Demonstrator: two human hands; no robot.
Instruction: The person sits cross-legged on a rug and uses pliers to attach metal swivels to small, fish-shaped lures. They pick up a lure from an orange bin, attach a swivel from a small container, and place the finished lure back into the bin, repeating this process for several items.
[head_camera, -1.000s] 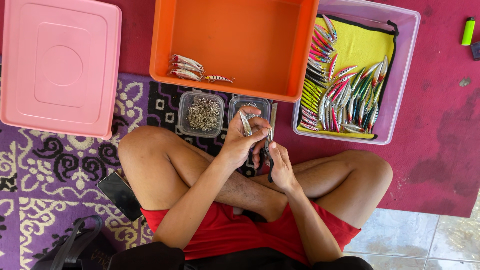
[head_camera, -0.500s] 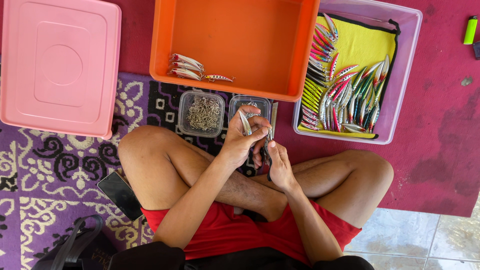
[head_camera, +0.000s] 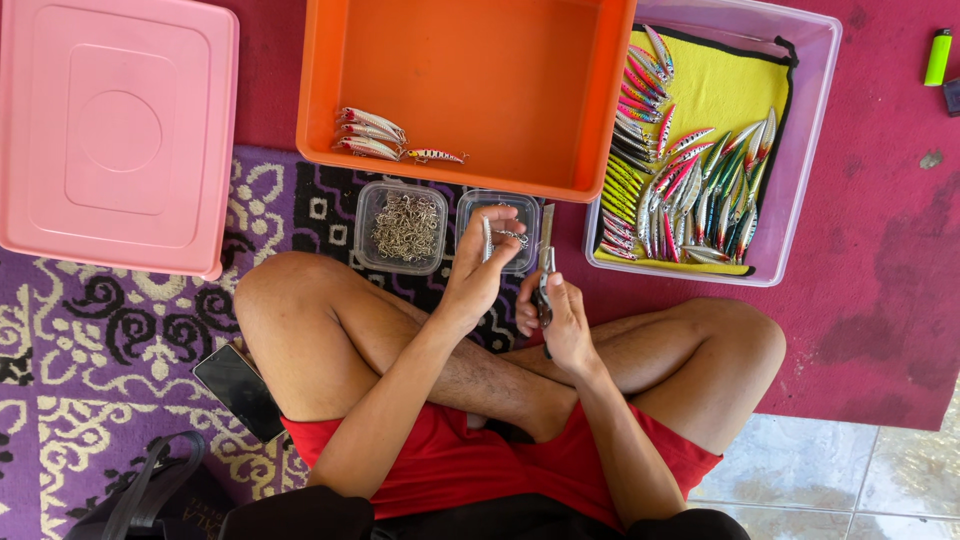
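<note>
It looks like a home floor used as a small workshop: a patterned purple rug (head_camera: 90, 340) and red carpet (head_camera: 880, 250) on tiles (head_camera: 850, 470), with plastic tubs (head_camera: 470, 180) of fishing lures (head_camera: 690, 190).

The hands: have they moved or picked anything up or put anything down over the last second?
Hardly. The left hand holds the same silvery lure upright over the small clear tubs, and the right hand keeps its grip on the pliers. Nothing was picked up or let go. The orange bin, the lure tray, the pink lid and the phone lie as before.
</note>
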